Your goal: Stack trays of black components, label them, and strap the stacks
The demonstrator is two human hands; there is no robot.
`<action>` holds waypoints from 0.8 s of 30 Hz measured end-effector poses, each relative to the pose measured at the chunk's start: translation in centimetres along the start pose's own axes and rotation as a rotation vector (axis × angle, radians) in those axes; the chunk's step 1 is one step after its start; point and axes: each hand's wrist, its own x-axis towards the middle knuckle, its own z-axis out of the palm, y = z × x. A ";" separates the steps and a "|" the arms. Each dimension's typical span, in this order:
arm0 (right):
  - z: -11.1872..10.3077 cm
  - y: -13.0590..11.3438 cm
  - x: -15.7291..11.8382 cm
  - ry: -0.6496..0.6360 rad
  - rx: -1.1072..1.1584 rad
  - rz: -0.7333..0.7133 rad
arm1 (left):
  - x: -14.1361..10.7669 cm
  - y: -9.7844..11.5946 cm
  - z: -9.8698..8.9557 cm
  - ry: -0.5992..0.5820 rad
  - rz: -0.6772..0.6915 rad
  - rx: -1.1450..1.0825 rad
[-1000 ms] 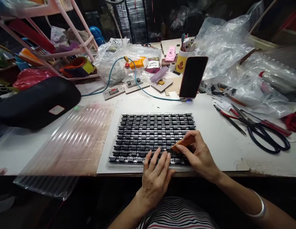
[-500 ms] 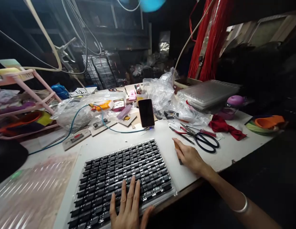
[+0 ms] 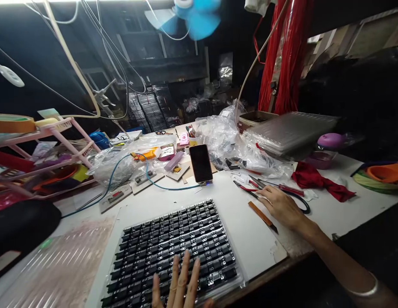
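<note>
My left hand (image 3: pixel 181 284) rests with its fingers stretched and spread on a clear plastic tray (image 3: pixel 239 278) filled with rows of small black electronic parts with metal pins (image 3: pixel 173 239). My right hand (image 3: pixel 279 207) reaches over the black-handled scissors (image 3: pixel 304 205), fingers extended and covering part of the handles; whether they touch is unclear. Just left of that hand, a flat brown-handled blade (image 3: pixel 262 217) lies loose on the white table. Red-handled pliers (image 3: pixel 245 188) lie beyond the fingertips, beside the scissors.
A phone (image 3: pixel 201 163) stands upright behind the tray, near a blue cable (image 3: pixel 167 188). Plastic bags (image 3: pixel 221 132) and stacked clear trays (image 3: pixel 289 132) fill the back. An empty-looking ribbed tray (image 3: pixel 67 261) lies at left, below a pink rack (image 3: pixel 70 141). Red cloth (image 3: pixel 321 179) lies right.
My right hand has let go of the brown-handled blade and moved right to the scissors. My left hand stays on the tray. The view has tilted up and shifted left.
</note>
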 end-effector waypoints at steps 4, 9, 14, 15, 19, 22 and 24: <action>0.3 -0.6 3.6 -0.109 -0.116 -0.021 | 2.9 2.7 0.8 0.042 0.183 -0.231; 1.2 -0.6 5.7 -0.177 -0.124 -0.079 | 5.2 5.4 2.5 0.056 0.290 -0.298; 0.7 1.9 4.7 -0.121 -0.122 -0.005 | 5.7 5.3 2.8 0.027 0.285 -0.361; 0.3 2.7 4.3 -0.103 -0.126 0.022 | 5.8 5.1 2.7 0.007 0.288 -0.365; -1.2 5.6 2.8 -0.089 -0.147 0.105 | 5.7 4.3 2.2 -0.015 0.284 -0.387; -1.7 6.2 2.1 -0.089 -0.171 0.154 | 5.4 3.8 2.0 -0.008 0.255 -0.405; -1.6 5.4 2.1 -0.082 -0.166 0.158 | 5.1 3.6 2.0 -0.021 0.241 -0.418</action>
